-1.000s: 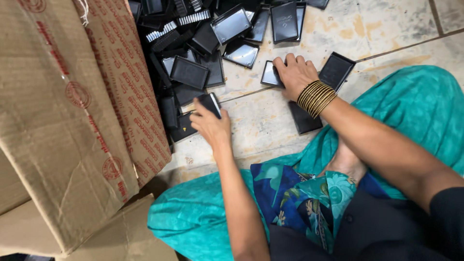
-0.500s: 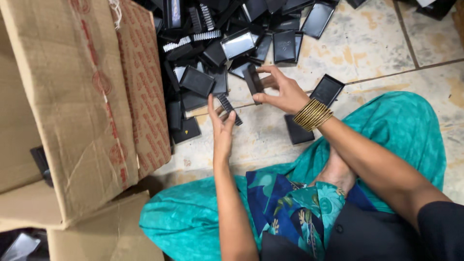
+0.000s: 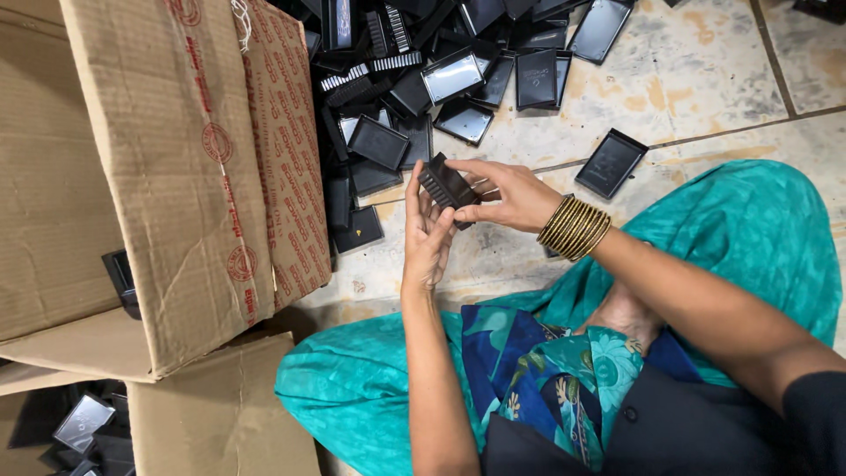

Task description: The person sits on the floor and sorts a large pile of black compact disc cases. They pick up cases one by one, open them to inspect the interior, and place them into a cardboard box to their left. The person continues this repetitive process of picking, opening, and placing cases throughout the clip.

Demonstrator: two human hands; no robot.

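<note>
Hands have risen off the tiled floor (image 3: 705, 79): left hand (image 3: 427, 234) and right hand (image 3: 511, 196) now together grip one ridged black plastic piece (image 3: 445, 183).

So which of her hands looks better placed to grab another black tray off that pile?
Probably the right hand: its fingertips only pinch the ribbed black piece, and it sits nearer the black trays on the floor. The left hand cradles the piece from underneath.

Stained stone tile floor (image 3: 696, 79), open cardboard boxes (image 3: 159, 167) at left, soft daylight
</note>
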